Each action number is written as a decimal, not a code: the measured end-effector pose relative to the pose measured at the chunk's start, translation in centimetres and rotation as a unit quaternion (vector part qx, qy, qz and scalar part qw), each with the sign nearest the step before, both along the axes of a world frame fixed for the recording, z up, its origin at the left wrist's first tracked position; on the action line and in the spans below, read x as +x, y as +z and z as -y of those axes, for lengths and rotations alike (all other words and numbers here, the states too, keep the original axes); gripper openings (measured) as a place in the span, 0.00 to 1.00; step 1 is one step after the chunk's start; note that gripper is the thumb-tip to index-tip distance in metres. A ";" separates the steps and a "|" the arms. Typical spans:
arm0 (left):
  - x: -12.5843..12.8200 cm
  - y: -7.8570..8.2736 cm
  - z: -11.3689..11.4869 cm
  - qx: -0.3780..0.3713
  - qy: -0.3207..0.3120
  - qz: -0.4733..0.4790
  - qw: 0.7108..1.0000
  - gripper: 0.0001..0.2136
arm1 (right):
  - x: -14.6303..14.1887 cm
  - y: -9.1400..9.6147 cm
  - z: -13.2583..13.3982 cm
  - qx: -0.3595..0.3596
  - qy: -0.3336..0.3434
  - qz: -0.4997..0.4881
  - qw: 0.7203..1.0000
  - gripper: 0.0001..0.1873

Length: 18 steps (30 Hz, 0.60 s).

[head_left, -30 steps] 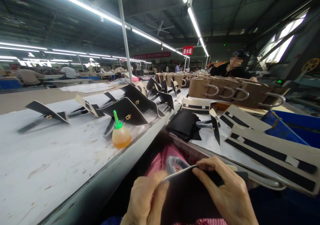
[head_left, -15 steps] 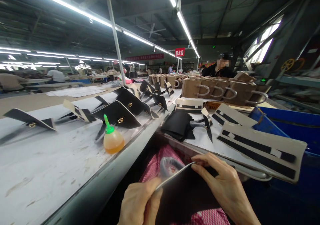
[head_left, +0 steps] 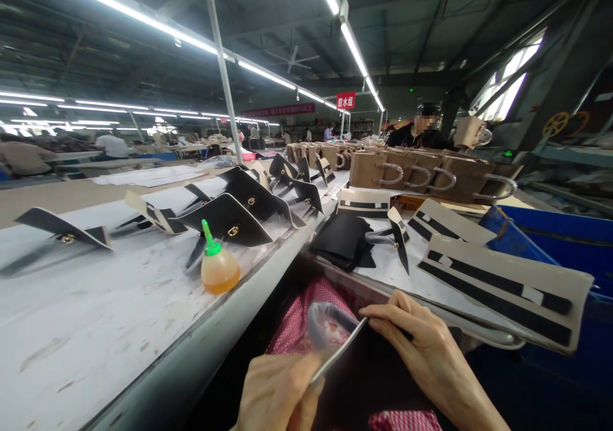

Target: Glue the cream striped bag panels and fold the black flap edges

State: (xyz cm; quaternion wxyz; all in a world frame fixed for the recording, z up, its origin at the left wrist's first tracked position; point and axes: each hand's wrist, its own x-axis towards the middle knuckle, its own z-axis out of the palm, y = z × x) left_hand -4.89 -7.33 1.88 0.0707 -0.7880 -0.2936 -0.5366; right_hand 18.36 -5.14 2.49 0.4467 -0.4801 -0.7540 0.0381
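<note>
Over my lap I hold a black bag panel (head_left: 359,377) with a pale edge, its top edge slanting up to the right. My left hand (head_left: 282,389) pinches the lower left end of that edge, slightly blurred. At the upper right end, my right hand (head_left: 416,338) grips it between thumb and fingers. Behind the edge curves a plastic-wrapped handle (head_left: 318,325); I cannot tell how it joins the panel. Pink checked cloth (head_left: 299,319) lies beneath. On the bench to the left stands a squeeze bottle (head_left: 220,271) with amber liquid and a green nozzle.
Black flaps with gold clasps (head_left: 234,231) stand along the white-covered bench (head_left: 96,329). A stack of black pieces (head_left: 340,239) and beige panels with black strips (head_left: 507,278) lie on the right table. Behind are brown bags (head_left: 378,169), a blue bin (head_left: 555,233) and a co-worker (head_left: 416,134).
My left hand has shifted slightly right, closer to my right hand, and the panel's edge tilts more steeply. At the back right, a bag now appears raised beside the co-worker.
</note>
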 end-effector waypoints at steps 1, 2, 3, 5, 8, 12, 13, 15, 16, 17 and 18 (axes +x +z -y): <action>-0.2 -0.2 0.0 -0.020 0.015 0.009 1.000 0.11 | -0.2 0.2 -0.1 0.010 -0.001 0.011 1.000 0.12; -0.4 -0.4 -0.1 -0.047 0.028 0.016 0.998 0.10 | -0.3 0.3 -0.2 0.018 -0.005 0.022 1.000 0.13; -0.7 -0.4 -0.3 -0.078 0.037 0.018 0.996 0.10 | -0.5 0.3 -0.3 0.025 -0.009 0.035 0.999 0.13; -1.4 -0.3 -0.7 -0.140 0.045 0.009 0.989 0.08 | -0.9 0.3 -0.6 0.036 -0.023 0.065 0.997 0.14; -1.6 0.3 -1.4 -0.136 0.095 -0.057 0.985 0.13 | -1.6 0.1 -0.8 0.061 -0.043 0.111 0.991 0.15; 1.3 1.3 -2.4 -0.065 0.148 -0.184 0.970 0.20 | -2.9 0.3 -0.5 0.109 -0.055 0.160 0.979 0.18; 2.4 1.7 -2.6 -0.095 0.152 -0.218 0.959 0.19 | -3.1 0.3 -0.4 0.120 -0.058 0.172 0.976 0.19; 4.4 2.7 -3.3 -0.227 0.170 -0.297 0.912 0.21 | -3.4 0.5 0.0 0.138 -0.063 0.192 0.970 0.20; 5.2 3.1 -3.6 -0.296 0.179 -0.327 0.880 0.21 | -3.4 0.5 0.1 0.149 -0.067 0.198 0.967 0.19; 5.7 3.5 -3.9 -0.347 0.187 -0.343 0.853 0.21 | -3.2 0.5 0.3 0.160 -0.069 0.200 0.964 0.17; 5.8 3.7 -4.2 -0.377 0.193 -0.346 0.837 0.20 | -2.9 0.4 0.6 0.167 -0.068 0.201 0.963 0.14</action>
